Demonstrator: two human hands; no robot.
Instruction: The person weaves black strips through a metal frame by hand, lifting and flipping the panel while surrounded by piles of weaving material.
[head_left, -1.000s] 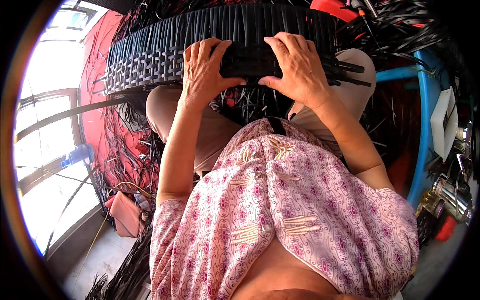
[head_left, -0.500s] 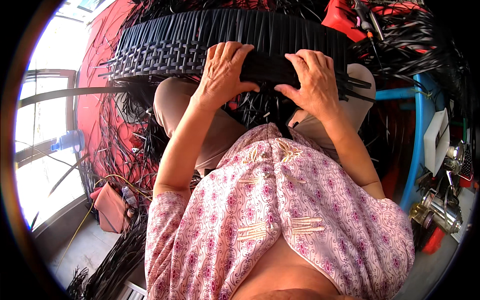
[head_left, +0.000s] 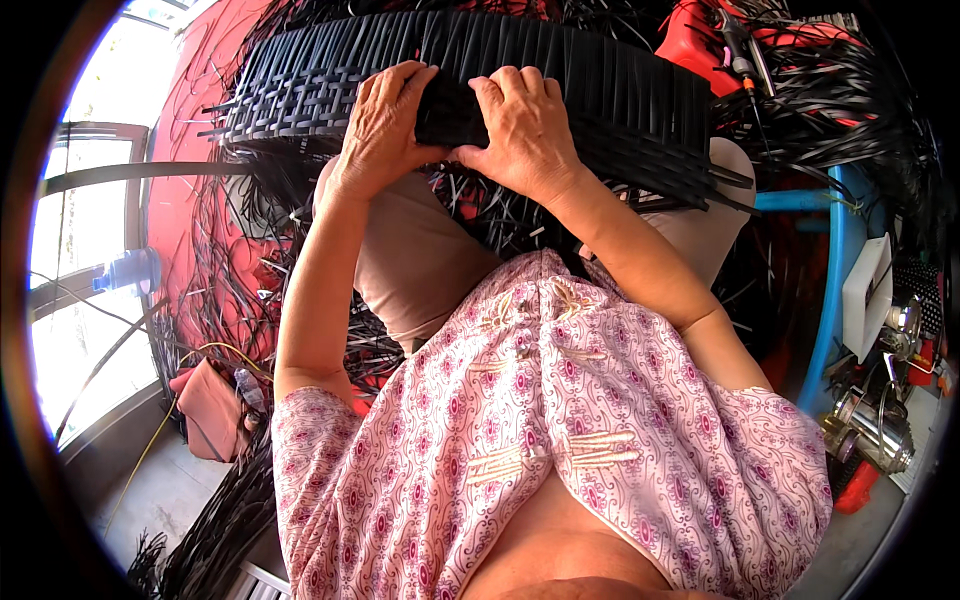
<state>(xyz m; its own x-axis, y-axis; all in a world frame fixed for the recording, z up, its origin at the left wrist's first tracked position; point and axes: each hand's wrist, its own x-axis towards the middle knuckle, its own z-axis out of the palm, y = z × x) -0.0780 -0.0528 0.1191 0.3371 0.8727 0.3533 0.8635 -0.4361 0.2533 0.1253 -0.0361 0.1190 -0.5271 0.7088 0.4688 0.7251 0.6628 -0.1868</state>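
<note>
A long, curved woven panel of flat black strips rests across my knees, with upright strips along its far side and a basket weave nearer to me. My left hand grips it left of the middle, fingers bent over the strips and thumb along the near edge. Close beside it, my right hand holds the panel the same way. The two thumbs almost meet, and a dark stretch of weave shows between the hands. Strip ends stick out at both ends of the panel. My fingertips are partly hidden against the strips.
Loose black strips lie heaped at the far right beside a red container and a tool. A blue frame stands at the right near metal parts. Strips litter the red floor covering at left, near a pink cloth.
Both hands have moved left along the panel, the right hand farther, so they are closer together. The panel has shifted slightly, its right end a little to the right.
</note>
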